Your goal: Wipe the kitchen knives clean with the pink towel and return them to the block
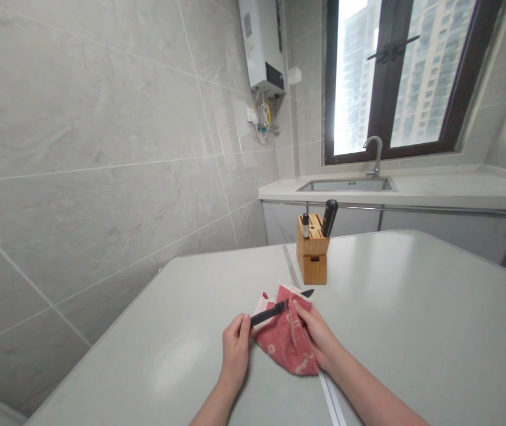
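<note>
My left hand [236, 353] grips the black handle of a kitchen knife [268, 313]. The blade runs to the right, wrapped in a red and white cloth towel [286, 340], and only its dark tip [307, 293] pokes out beyond the fold. My right hand [317, 334] pinches the towel around the blade, so most of the steel is hidden. Both hands are low over the pale grey table [412, 307], just in front of me.
A bamboo knife block [312, 251] holding a black-handled knife and a smaller handle stands just beyond the hands. Behind the table are a counter with a steel sink [345, 185] and faucet [374, 155], below a window. Tiled wall lies left.
</note>
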A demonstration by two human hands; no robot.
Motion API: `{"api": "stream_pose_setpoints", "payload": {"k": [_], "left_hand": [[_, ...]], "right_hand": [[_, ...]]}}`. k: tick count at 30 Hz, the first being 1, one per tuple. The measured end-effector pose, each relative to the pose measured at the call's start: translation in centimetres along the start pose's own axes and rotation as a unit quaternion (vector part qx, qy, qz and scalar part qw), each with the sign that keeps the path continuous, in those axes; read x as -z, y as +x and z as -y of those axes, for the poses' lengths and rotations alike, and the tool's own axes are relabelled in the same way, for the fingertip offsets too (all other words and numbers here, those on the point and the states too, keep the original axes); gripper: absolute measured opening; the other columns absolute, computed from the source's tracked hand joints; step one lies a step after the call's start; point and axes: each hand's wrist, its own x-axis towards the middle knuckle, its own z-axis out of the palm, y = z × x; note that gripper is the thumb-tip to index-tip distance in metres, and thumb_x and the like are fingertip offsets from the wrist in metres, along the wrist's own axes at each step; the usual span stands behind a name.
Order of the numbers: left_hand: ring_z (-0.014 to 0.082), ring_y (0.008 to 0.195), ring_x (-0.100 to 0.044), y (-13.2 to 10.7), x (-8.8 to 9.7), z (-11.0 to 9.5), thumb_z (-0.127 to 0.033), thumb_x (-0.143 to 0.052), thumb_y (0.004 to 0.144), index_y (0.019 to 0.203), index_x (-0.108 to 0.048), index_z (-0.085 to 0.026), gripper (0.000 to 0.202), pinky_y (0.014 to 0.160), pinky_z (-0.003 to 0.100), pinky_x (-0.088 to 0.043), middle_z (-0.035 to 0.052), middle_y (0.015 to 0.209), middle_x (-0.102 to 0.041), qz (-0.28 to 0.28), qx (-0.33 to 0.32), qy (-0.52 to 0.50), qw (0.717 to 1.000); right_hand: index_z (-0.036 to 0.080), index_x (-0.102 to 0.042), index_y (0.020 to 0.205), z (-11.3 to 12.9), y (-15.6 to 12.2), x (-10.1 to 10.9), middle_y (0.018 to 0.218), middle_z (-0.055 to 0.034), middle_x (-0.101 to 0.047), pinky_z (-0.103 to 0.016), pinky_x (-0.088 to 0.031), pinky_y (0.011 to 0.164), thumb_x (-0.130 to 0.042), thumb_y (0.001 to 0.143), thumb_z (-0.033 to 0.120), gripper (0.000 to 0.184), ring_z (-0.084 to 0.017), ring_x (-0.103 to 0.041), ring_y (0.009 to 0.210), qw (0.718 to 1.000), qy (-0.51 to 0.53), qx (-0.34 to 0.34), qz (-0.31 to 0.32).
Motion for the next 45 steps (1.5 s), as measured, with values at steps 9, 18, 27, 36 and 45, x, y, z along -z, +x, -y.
{"api": "stream_pose_setpoints", "payload": {"k": [9,18,27,36,45], "left_hand": [[0.0120,0.057,-0.036,0.2,0.4,0.1,-0.044,-0.044,0.085,0.059,-0.041,-0.018,0.038,0.053,0.021,-0.029,-0.0043,0.057,-0.036,-0.063,0.008,-0.038,0.997],[0.0109,0.055,-0.035,0.5,0.6,0.2,-0.053,-0.054,0.076,0.061,-0.046,-0.017,0.040,0.050,0.020,-0.030,-0.0048,0.058,-0.036,-0.151,0.042,-0.094,0.983],[0.0110,0.057,-0.036,0.6,0.8,-0.5,-0.058,-0.055,0.071,0.065,-0.049,-0.017,0.043,0.051,0.020,-0.033,-0.0044,0.061,-0.038,-0.196,0.069,-0.122,0.970],[0.0109,0.056,-0.037,0.4,1.3,-0.6,-0.058,-0.051,0.075,0.063,-0.047,-0.017,0.043,0.051,0.020,-0.034,-0.0043,0.060,-0.037,-0.223,0.038,-0.110,0.968],[0.0100,0.055,-0.039,1.0,1.4,-0.8,-0.058,-0.052,0.073,0.063,-0.045,-0.018,0.042,0.052,0.019,-0.036,-0.0050,0.060,-0.037,-0.257,0.068,-0.148,0.953]], "right_hand": [[0.014,-0.062,0.095,0.2,-0.1,0.2,0.085,-0.0081,-0.074,-0.034,-0.054,0.075,-0.061,0.078,0.023,0.019,-0.022,-0.069,0.077,1.000,-0.006,-0.005,-0.007],[0.013,-0.060,0.098,0.1,0.2,0.7,0.083,-0.0104,-0.074,-0.038,-0.054,0.076,-0.061,0.077,0.028,0.025,-0.023,-0.070,0.074,0.999,0.012,-0.019,-0.035],[0.014,-0.062,0.090,0.4,0.3,0.5,0.076,-0.0075,-0.075,-0.038,-0.054,0.074,-0.066,0.072,0.030,0.023,-0.024,-0.070,0.070,0.996,0.030,-0.022,-0.077],[0.017,-0.062,0.087,0.4,0.5,0.6,0.074,-0.0042,-0.075,-0.037,-0.055,0.073,-0.069,0.069,0.026,0.021,-0.024,-0.070,0.072,0.994,0.044,0.006,-0.099],[0.019,-0.061,0.083,0.4,0.7,1.1,0.067,-0.0006,-0.074,-0.035,-0.055,0.070,-0.072,0.066,0.026,0.021,-0.022,-0.070,0.067,0.993,0.032,0.006,-0.116]]}}
